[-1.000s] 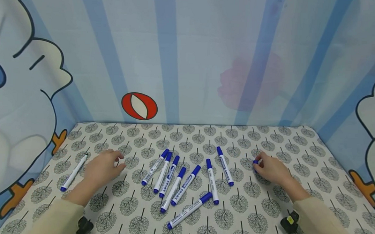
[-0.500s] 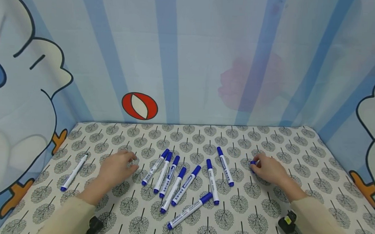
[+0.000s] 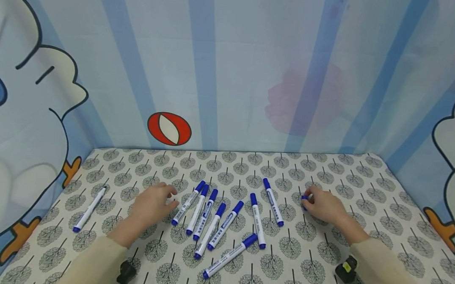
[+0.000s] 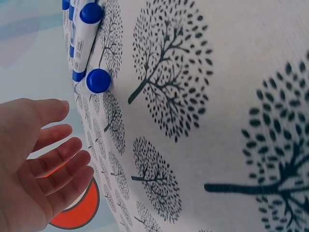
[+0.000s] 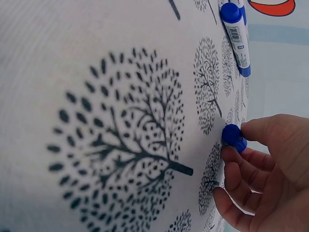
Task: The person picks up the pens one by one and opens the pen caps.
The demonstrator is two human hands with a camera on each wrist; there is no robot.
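Note:
My right hand (image 3: pixel 325 207) pinches a small blue marker cap (image 5: pixel 233 137) between thumb and fingers, low over the cloth at the right. Its fingers hide part of the cap in the head view. My left hand (image 3: pixel 154 204) holds nothing; its fingers are relaxed and point toward the left end of a row of white markers with blue caps. Nearest to it lies the leftmost capped marker (image 3: pixel 188 203) of that row. An uncapped marker (image 3: pixel 89 209) with a dark tip lies alone at the far left of the table.
Several capped markers lie mid-table, among them a slanted front marker (image 3: pixel 230 256) and two on the right, one an upright-lying marker (image 3: pixel 258 221), the other a farther marker (image 3: pixel 273 202). The tree-patterned cloth (image 3: pixel 283 271) meets a printed curtain (image 3: pixel 238 74) behind.
My left hand has moved right, away from the uncapped marker and toward the row of capped ones. My right hand, still pinching the cap, has shifted slightly left.

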